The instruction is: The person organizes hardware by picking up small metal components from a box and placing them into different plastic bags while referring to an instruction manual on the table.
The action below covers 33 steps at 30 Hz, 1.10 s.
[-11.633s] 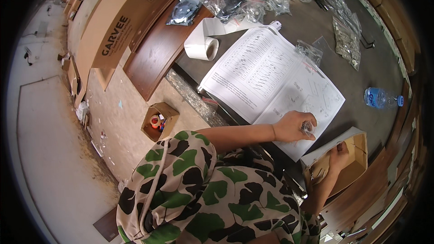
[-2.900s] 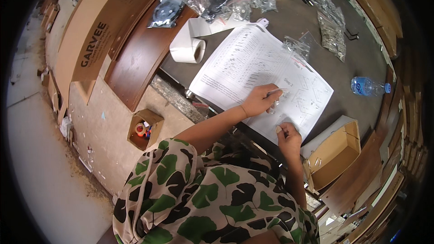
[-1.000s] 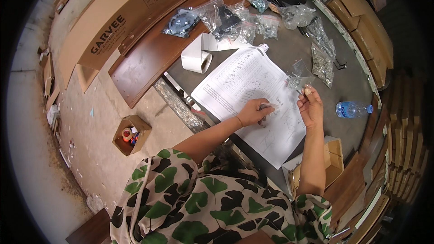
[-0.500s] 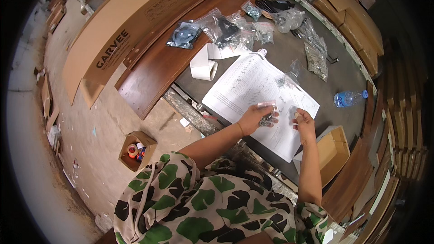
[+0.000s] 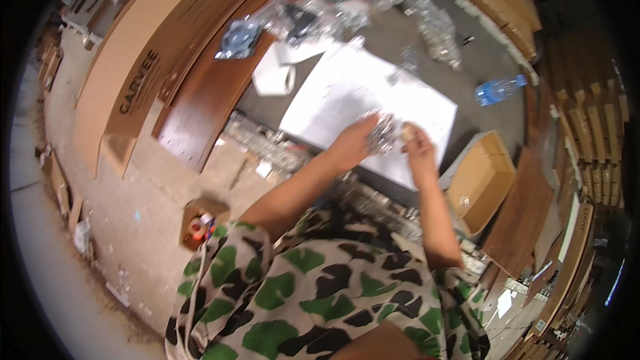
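Over the white printed sheets [image 5: 337,97], my left hand [image 5: 353,143] is closed round a small clear plastic bag [image 5: 382,135]. Shiny small pieces seem to be inside, too blurred to name. Just to its right, my right hand [image 5: 420,150] has its fingertips pinched together beside the bag. A small pale spot shows at those fingertips, and I cannot make out what it is. Beyond the sheets, several clear bags of hardware [image 5: 437,30] lie on the dark table [image 5: 427,83].
A roll of white paper [image 5: 275,79] stands left of the sheets, near a blue-tinted packet [image 5: 239,40]. On the right are a water bottle [image 5: 497,91] and an open cardboard tray [image 5: 483,187]. A small box [image 5: 193,223] with tape rolls sits lower left; a long carton [image 5: 127,60] stands behind.
The view has shifted, so the table's things appear further left and higher. My right hand has come closer to the left, and the bag in my left hand looks more spread out.
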{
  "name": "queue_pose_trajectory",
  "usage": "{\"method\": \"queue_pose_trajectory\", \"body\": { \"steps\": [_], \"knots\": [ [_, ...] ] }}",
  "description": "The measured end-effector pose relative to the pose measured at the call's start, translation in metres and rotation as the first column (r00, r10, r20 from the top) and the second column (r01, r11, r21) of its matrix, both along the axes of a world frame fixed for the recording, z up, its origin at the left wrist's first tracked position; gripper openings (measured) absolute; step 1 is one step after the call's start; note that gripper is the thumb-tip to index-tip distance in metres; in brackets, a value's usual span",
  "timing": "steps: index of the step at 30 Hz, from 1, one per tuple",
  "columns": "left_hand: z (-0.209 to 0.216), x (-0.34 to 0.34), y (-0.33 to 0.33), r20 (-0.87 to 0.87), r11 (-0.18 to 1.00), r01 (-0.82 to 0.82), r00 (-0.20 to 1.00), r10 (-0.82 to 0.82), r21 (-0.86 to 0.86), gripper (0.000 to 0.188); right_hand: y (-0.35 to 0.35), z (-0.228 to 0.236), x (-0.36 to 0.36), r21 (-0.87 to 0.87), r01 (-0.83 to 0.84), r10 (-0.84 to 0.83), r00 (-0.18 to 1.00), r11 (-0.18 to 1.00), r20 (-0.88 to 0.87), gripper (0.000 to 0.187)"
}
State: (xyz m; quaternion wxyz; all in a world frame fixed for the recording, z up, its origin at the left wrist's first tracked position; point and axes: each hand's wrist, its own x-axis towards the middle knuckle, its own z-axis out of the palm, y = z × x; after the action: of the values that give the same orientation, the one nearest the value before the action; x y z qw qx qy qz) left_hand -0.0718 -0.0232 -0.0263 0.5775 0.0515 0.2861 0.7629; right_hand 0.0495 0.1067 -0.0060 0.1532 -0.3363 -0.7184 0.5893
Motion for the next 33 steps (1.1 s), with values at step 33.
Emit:
{"method": "queue_pose_trajectory", "body": {
  "steps": [33],
  "knots": [
    [0.005, -0.333, 0.111, -0.988, 0.378, -0.914, 0.11, -0.113, -0.145, 0.024, 0.142, -0.041, 0.009, 0.239, -0.429, 0.292, 0.844, 0.871, 0.45, 0.018]
  ]
}}
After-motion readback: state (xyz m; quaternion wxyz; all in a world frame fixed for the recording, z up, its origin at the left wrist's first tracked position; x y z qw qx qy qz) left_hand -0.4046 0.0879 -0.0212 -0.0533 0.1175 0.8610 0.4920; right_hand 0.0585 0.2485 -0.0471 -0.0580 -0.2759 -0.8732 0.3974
